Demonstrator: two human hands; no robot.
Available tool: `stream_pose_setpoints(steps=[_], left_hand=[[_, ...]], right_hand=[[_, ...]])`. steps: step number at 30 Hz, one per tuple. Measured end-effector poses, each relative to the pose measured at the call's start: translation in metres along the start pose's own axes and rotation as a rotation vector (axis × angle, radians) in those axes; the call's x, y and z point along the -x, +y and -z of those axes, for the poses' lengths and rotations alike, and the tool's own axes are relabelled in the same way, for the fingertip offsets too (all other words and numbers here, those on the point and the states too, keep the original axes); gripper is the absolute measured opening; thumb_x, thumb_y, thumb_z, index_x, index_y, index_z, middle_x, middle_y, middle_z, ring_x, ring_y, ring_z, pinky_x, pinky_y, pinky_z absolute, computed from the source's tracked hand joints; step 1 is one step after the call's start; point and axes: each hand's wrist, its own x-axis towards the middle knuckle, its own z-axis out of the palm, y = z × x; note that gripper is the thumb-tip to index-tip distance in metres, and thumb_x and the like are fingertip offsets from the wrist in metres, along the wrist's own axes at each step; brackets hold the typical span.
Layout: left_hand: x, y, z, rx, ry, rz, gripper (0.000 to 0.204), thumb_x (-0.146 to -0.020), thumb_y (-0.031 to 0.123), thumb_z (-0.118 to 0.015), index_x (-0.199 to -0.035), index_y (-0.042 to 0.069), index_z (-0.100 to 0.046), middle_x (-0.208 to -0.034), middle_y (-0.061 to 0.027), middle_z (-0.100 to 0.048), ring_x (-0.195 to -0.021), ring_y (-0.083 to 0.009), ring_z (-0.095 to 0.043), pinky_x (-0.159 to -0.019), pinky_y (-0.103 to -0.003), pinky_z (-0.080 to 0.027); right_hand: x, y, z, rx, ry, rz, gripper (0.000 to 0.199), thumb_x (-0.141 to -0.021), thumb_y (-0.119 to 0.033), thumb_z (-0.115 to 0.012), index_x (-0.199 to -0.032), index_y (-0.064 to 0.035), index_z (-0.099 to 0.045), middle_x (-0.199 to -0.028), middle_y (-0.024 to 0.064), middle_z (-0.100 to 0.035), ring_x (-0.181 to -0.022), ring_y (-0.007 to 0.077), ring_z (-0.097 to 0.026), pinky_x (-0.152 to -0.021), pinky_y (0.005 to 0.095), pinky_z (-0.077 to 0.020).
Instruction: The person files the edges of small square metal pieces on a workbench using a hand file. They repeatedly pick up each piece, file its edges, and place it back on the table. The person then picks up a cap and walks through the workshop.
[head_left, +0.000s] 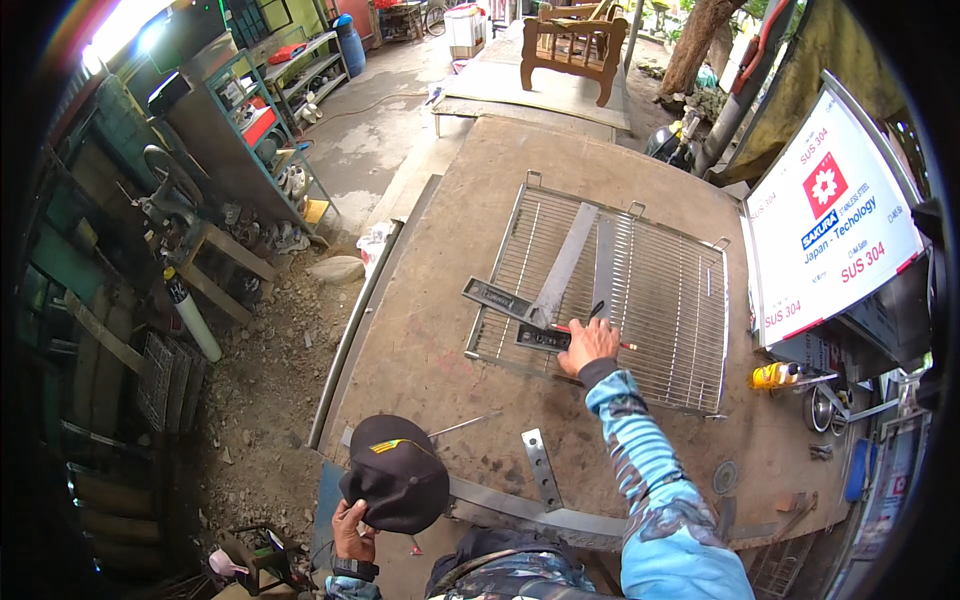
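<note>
Outdoors at a workshop, a person's right hand (590,343), in a blue patterned sleeve, reaches across a brown surface (440,330) to a wire rack (660,290) lying flat on it, fingers pinching a red pencil (600,337) at the rack's near edge. Two grey metal strips (570,262) lie across the rack beside a dark square (505,300), just beyond the hand. The left hand (350,530), low at the frame's bottom, grips a black cap (397,473) with fingers curled under its rim. A perforated bracket (540,467) rests on the surface near the person. At the right stands a white rectangular sign (835,215), tilted, with a red square emblem and red and blue lettering; below it lies a yellow can (772,376). A wooden chair (572,45) stands beyond, and a green shelf (270,110) at the left.
</note>
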Motion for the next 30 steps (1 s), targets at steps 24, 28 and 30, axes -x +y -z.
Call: stream_pose_setpoints(steps=[24,28,30], left_hand=[[0.122,-0.178,0.302,0.101,0.500,0.312,0.025,-0.085,0.034,-0.085,-0.096,0.025,-0.065,-0.085,0.0063,-0.066,-0.061,-0.0158,-0.058,-0.053,-0.031,-0.042],[0.143,-0.240,0.380,0.251,0.479,0.486,0.030,-0.086,0.039,-0.085,-0.104,0.021,-0.067,-0.088,0.0027,-0.067,-0.061,-0.0166,-0.056,-0.055,-0.036,-0.045],[0.146,-0.279,0.415,0.380,0.374,0.435,0.038,-0.088,0.045,-0.083,-0.105,0.014,-0.067,-0.087,-0.0027,-0.067,-0.062,-0.0199,-0.058,-0.057,-0.043,-0.050]], right_hand=[[0.133,0.053,0.161,-2.085,0.007,0.844,0.061,-0.094,-0.052,-0.063,-0.124,0.0013,-0.059,-0.111,0.0159,-0.058,-0.097,0.0250,-0.054,-0.087,0.0378,-0.0474],[0.131,-0.012,0.167,-2.245,-0.221,1.239,0.049,-0.097,-0.053,-0.064,-0.114,-0.0067,-0.062,-0.093,0.0058,-0.048,-0.079,0.0184,-0.034,-0.072,0.0366,-0.0365],[0.124,-0.041,0.156,-2.345,-0.297,1.258,0.031,-0.100,-0.039,-0.066,-0.108,-0.0095,-0.060,-0.092,0.0038,-0.046,-0.079,0.0177,-0.033,-0.071,0.0347,-0.0346]])
